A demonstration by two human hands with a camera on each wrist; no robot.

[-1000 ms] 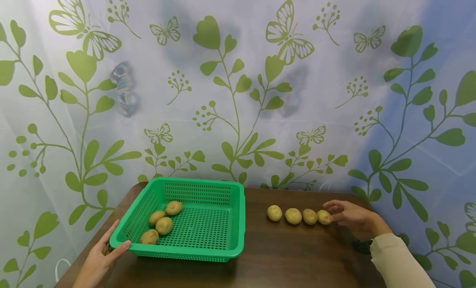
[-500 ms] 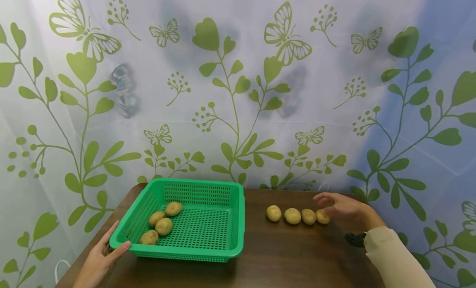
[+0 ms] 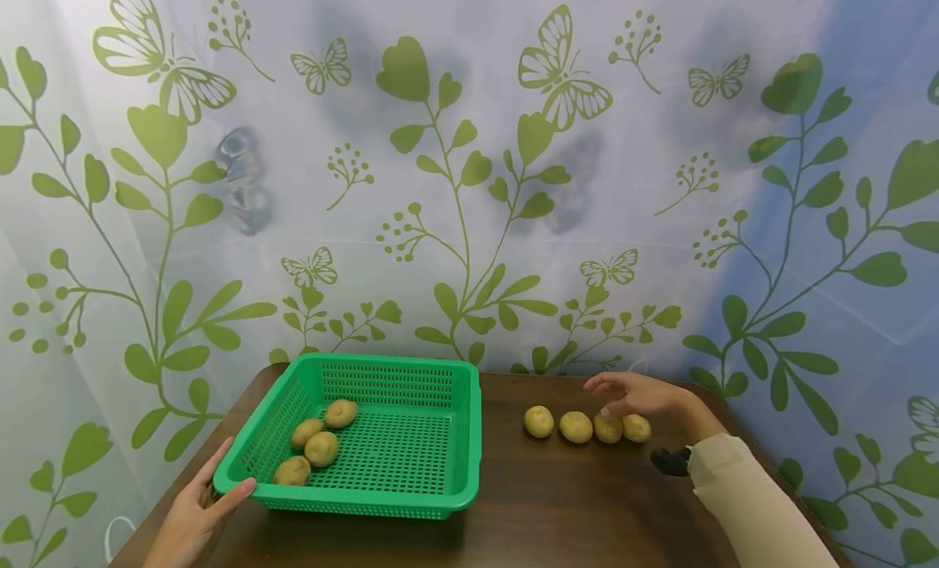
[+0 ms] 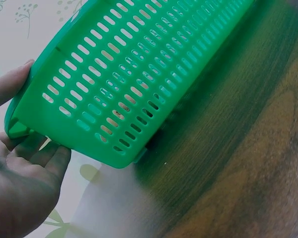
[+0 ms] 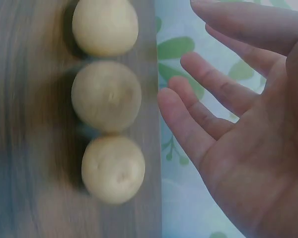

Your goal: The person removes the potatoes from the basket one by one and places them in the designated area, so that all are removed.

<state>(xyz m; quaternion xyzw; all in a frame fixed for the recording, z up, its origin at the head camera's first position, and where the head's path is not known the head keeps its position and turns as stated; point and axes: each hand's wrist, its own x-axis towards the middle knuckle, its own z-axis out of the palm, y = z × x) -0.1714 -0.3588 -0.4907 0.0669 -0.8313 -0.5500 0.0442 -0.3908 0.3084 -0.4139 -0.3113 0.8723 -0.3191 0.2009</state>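
Note:
My left hand (image 3: 192, 507) grips the near-left corner of a green plastic basket (image 3: 367, 499). In the left wrist view its thumb lies on one side of the rim and its fingers curl under it. Inside the basket, toward the left, sit several potatoes (image 3: 321, 449). On the right, several more potatoes stand in a row on the table, among them a pale one (image 3: 575, 427). Above the row's right part hovers my right hand (image 3: 645, 395), fingers loosely extended, holding nothing. The right wrist view has that hand (image 5: 258, 119) apart from the potatoes (image 5: 107, 96).
A dark brown wooden table (image 3: 557, 511) bears everything. Behind it hangs a white curtain (image 3: 469, 185) with green leaves and butterflies, close to the table's back edge. A black object (image 3: 670, 462) is at the right wrist beside the cream sleeve (image 3: 756, 503).
My right hand has moved left along the row, from the rightmost potato to above the one beside it. The left hand and basket stay put; the potatoes have not moved.

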